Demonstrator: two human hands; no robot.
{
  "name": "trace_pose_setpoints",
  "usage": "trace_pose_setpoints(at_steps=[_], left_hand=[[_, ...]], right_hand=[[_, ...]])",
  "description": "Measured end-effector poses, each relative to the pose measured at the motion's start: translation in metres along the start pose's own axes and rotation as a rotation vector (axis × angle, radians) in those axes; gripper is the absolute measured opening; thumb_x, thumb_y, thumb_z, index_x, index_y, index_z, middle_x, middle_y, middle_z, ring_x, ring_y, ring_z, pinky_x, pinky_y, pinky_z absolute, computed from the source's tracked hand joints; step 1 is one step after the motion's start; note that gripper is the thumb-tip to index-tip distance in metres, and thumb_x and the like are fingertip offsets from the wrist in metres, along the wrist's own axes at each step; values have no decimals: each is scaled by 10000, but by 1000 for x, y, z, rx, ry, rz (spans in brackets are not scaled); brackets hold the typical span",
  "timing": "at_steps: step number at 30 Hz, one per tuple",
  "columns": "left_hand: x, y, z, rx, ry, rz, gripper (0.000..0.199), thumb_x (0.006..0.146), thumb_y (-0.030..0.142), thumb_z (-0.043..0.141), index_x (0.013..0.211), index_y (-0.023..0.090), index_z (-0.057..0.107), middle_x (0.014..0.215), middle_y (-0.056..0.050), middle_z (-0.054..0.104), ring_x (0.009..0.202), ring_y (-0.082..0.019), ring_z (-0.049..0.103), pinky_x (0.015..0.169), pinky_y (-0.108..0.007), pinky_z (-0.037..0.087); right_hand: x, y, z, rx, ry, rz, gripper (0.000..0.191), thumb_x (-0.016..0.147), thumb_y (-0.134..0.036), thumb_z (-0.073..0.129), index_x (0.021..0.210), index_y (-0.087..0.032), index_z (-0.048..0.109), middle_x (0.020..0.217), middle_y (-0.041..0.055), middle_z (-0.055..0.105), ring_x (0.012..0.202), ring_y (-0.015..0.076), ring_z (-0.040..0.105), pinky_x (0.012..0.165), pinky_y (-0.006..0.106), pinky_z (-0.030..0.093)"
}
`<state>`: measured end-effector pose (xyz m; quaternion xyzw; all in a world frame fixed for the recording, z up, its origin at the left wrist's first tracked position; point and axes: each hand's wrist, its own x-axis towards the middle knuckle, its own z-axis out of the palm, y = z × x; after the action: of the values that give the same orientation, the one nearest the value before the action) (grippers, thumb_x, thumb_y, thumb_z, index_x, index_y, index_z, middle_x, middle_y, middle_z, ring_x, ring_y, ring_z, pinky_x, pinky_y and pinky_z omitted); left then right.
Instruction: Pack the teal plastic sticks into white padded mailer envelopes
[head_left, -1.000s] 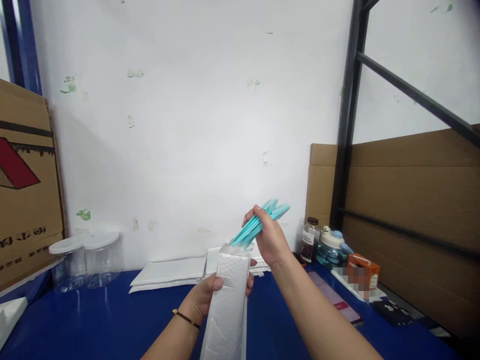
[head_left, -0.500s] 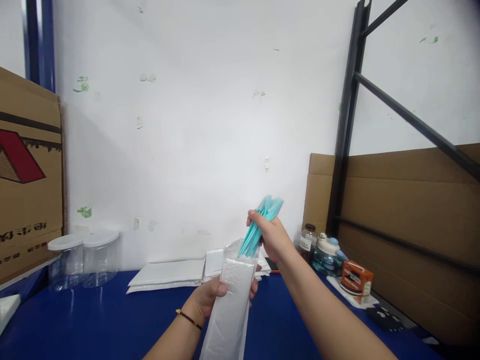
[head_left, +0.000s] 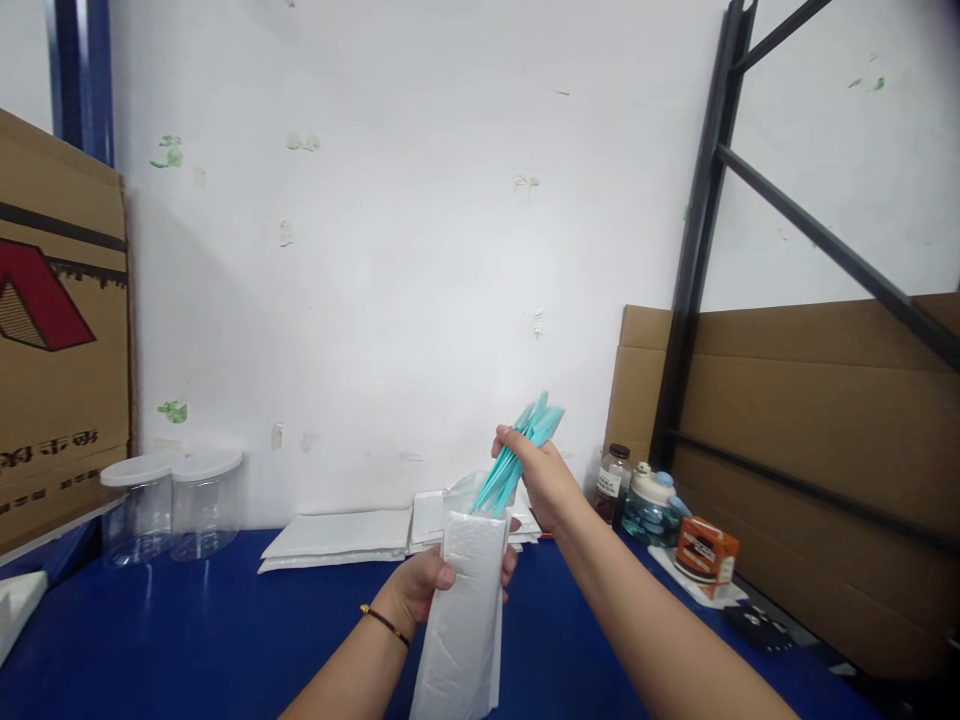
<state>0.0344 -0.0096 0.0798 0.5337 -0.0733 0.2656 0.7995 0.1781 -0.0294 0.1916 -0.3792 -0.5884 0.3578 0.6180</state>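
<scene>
My left hand (head_left: 427, 582), with a dark bracelet on its wrist, is closed round the upper part of a long white padded envelope (head_left: 466, 610), thumb in front and fingertips showing at the far edge. The envelope stands upright, its mouth at the top. My right hand (head_left: 541, 470) grips a bunch of thin turquoise items (head_left: 521, 452), tilted, with their lower ends at the envelope's mouth. Whether those ends are inside is hard to tell. A clear flap sticks up behind the mouth.
Flat white envelopes (head_left: 337, 537) lie on the blue table (head_left: 225, 640) by the wall. Two clear lidded jars (head_left: 206, 510) stand left, near a cardboard box (head_left: 64, 400). Right are a brown bottle (head_left: 613, 480), a teal bottle (head_left: 651, 510), an orange box (head_left: 706, 552) and a black rack (head_left: 697, 230).
The view has shifted slightly. The envelope is more upright, and the turquoise bunch has moved slightly left relative to its mouth. Both hands keep their grips.
</scene>
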Motion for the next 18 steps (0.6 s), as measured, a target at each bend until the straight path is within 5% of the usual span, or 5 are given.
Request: trace_pose_setpoints(at_steps=[7,13,18], left_hand=[[0,-1,-2,-7,5,-19,842,501,353,749,1257,144,444,1010,-81,515,891,-190,511,846,-318,390],[-2,-3,-6,-11,27,-31,702,496,353,743,1105,62,553,1003,-107,511,915,-216,507,871,-343,391],[-1,-2,-3,-23,30,10,931,482,327,747,1315,139,375,980,-76,525,899,-198,505,848,-346,404]], right_hand=[[-7,4,8,-96,-157,165,355,750,-510,559,658,-169,595,479,-29,482,404,101,390,382,221,248],[-16,4,12,-135,-337,89,303,737,-435,605,625,-154,616,592,-4,563,533,107,465,478,214,325],[-3,5,4,-23,-186,145,367,743,-504,564,628,-157,600,530,-13,520,481,107,424,455,226,297]])
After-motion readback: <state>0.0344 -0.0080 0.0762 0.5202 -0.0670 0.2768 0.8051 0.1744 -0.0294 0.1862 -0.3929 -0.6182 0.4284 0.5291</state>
